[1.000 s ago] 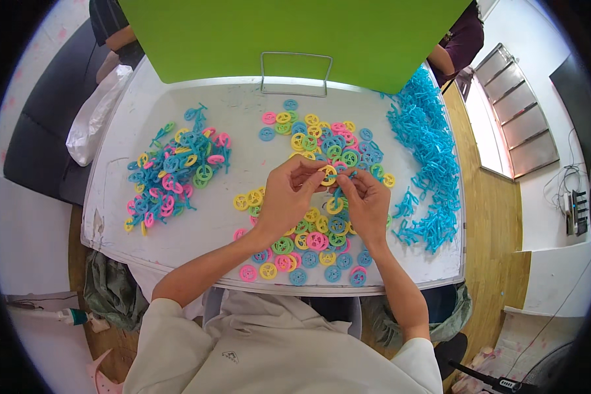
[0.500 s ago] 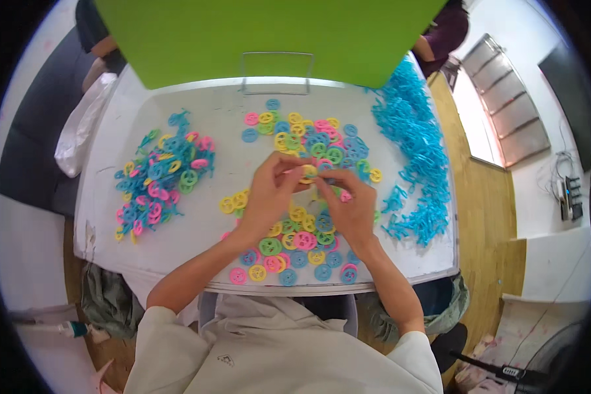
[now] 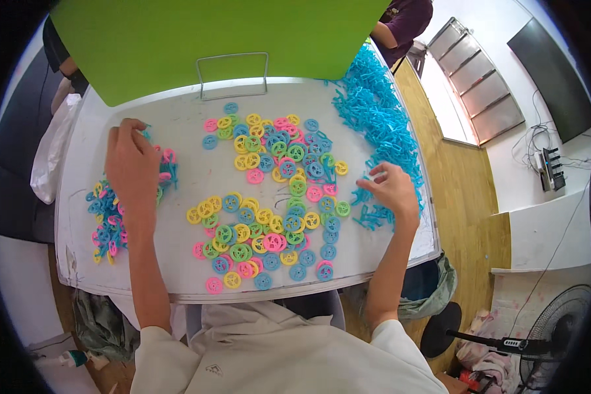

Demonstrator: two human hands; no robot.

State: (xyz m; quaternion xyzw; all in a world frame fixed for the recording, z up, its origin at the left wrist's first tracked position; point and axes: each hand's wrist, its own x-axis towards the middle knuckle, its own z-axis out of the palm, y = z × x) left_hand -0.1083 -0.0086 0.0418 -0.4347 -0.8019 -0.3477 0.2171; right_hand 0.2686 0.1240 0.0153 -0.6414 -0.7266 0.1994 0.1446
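My left hand [image 3: 132, 164] is over the left-hand pile of joined plastic pieces [image 3: 105, 220], its fingers bent and apart; a bit of blue shows by its fingertips. That pile mixes small wheels with blue stems, and the hand hides part of it. On the right, my right hand [image 3: 393, 189] hovers at the near end of the heap of blue plastic stems [image 3: 384, 118]. Its thumb and forefinger are apart, with nothing visible between them. Between the hands lie loose small spoked wheels [image 3: 241, 252] in pink, yellow, green and blue.
A green panel [image 3: 210, 39] with a wire handle [image 3: 233, 56] stands across the table's far side. White plastic sheeting [image 3: 56, 157] is at the left. Another person's arm [image 3: 384, 34] shows behind the panel. A fan [image 3: 558, 335] stands on the floor at lower right.
My hands were together at the middle, fingers on a yellow wheel. They have parted: the left over the joined pieces, the right at the blue stems. The whole view has shifted.
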